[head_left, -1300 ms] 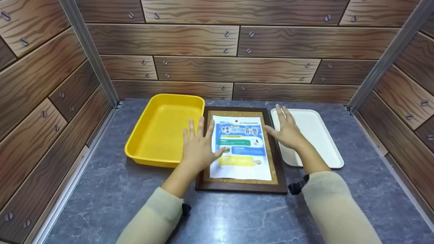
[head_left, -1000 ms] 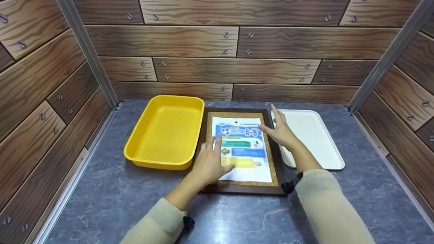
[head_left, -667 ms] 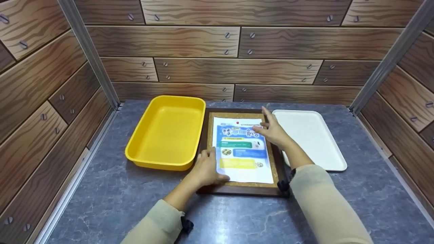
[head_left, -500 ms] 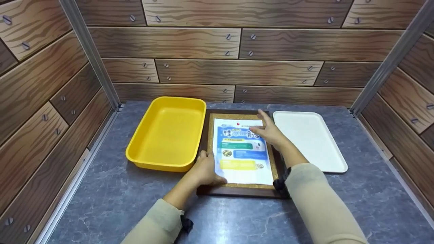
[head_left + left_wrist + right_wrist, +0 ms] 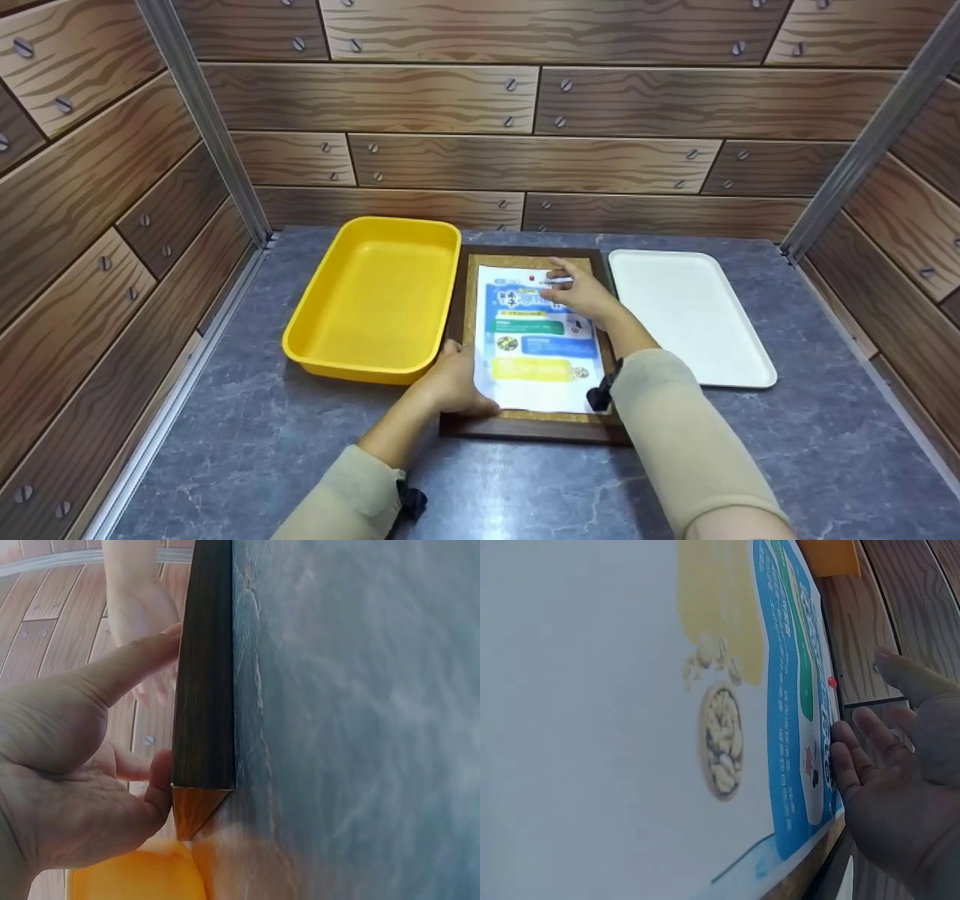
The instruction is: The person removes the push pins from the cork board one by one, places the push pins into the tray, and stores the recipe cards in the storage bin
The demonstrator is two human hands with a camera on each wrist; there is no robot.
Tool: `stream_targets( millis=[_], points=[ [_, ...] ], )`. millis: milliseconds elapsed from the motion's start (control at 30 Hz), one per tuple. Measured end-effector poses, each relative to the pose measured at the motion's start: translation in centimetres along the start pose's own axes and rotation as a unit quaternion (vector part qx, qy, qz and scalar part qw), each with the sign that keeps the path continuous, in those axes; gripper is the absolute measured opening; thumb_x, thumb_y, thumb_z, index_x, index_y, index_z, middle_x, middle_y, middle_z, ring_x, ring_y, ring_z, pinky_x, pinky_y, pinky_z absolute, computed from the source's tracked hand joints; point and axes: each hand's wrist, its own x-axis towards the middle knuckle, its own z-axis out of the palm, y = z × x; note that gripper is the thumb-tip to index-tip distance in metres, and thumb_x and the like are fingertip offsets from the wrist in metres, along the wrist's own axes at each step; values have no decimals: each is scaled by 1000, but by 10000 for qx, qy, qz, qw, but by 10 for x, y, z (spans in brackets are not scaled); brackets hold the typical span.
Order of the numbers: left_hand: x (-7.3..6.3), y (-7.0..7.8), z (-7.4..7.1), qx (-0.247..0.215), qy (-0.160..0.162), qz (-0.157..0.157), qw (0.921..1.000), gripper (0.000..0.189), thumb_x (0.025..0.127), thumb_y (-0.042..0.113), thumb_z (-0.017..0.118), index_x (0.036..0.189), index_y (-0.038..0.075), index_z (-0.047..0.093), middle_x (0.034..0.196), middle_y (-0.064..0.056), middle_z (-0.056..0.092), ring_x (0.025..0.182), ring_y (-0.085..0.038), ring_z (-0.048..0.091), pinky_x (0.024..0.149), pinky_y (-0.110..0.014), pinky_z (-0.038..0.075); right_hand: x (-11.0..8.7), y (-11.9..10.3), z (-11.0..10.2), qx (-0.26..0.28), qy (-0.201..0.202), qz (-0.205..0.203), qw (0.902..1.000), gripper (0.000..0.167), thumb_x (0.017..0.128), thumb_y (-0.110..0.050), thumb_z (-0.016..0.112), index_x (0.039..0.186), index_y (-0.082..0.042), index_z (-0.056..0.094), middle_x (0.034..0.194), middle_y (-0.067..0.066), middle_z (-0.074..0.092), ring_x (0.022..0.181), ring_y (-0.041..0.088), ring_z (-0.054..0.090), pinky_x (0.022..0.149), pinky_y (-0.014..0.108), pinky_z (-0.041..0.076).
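Observation:
A cork board in a dark wooden frame [image 5: 540, 430] lies on the table, bearing a printed poster [image 5: 529, 394] with blue, green and yellow panels. One red pushpin [image 5: 532, 278] sits at the poster's top edge. My left hand [image 5: 448, 382] rests on the board's near left corner; in the left wrist view its thumb and a fingertip touch the dark frame [image 5: 204, 682]. Over the poster's upper right part, my right hand [image 5: 589, 294] has its fingers spread and relaxed close to the pushpin, holding nothing. The right wrist view shows its fingertips beside the red pin [image 5: 832, 682].
A deep yellow tray [image 5: 300, 358] stands against the board's left side. To the right lies a shallow white tray [image 5: 690, 315]. Wood-patterned walls [image 5: 450, 101] enclose the grey marbled table [image 5: 225, 450] at the back and both sides.
My left hand has come down from above the yellow tray's edge onto the board's near left corner. My right hand has moved left from the white tray toward the pushpin.

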Motion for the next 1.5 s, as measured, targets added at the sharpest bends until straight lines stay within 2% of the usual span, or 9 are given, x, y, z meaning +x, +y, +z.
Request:
stream_targets(
  millis=[200,367,500,600,700,833,1033,1267,1500],
  points=[
    [-1,1,0,-15,4,-135,9999,89,66,28,104,137,-4,62,126,-20,71,110,-27,43,96,-39,45,9,1,4,-569,98,-7,9983,75,107,-19,68,170,-6,30,157,24,55,148,41,50,125,54,43],
    [-3,2,0,-49,-24,-521,9986,112,67,32,104,154,-8,46,134,-25,60,120,-32,50,109,-45,52,19,4,8,-1034,280,91,9942,64,106,-17,68,164,-4,44,143,18,63,131,30,57,118,47,46],
    [-3,1,0,-100,-118,-777,9969,127,70,36,104,165,-6,31,149,-30,52,137,-41,54,121,-51,48,26,2,12,-1031,318,338,9936,59,104,-16,70,160,-7,51,128,7,62,117,22,55,111,42,47],
    [-3,0,-1,-190,-203,-820,9962,129,72,34,102,169,-3,25,159,-31,50,148,-47,48,126,-54,42,28,-1,13,-940,328,537,9936,54,105,-15,68,157,-9,55,122,2,59,117,22,52,115,43,44],
    [-2,0,-2,-278,-270,-832,9958,129,73,32,102,170,-1,24,160,-29,53,149,-49,48,127,-56,41,30,-2,15,-906,400,660,9929,47,107,-13,65,154,-9,59,120,2,57,120,24,51,118,44,42],
    [-2,0,-3,-274,-300,-776,9962,127,72,32,102,168,-2,26,156,-27,58,145,-48,51,125,-56,43,32,-1,18,-1046,578,645,9907,39,106,-10,63,145,-7,65,115,4,59,117,24,53,109,40,43],
    [-3,0,-5,-211,-291,-735,9966,124,73,32,101,166,-5,29,157,-28,56,145,-47,52,125,-55,42,38,-5,25,-1513,879,480,9834,33,105,-11,64,137,-9,72,114,9,65,107,23,57,99,38,47],
    [-2,-1,-5,-240,-295,-643,9972,125,74,32,100,168,-4,26,161,-27,54,147,-48,51,127,-56,40,42,-9,30,-1408,1487,697,9763,27,106,-12,65,129,-12,78,123,16,72,115,30,63,110,46,49],
    [-3,-4,-5,-426,-283,-736,9960,127,73,31,101,169,-3,25,160,-29,53,152,-51,46,130,-58,36,46,-7,32,-1195,1655,825,9755,22,105,-12,68,123,-12,81,132,16,75,123,32,65,116,48,48]
  ],
)
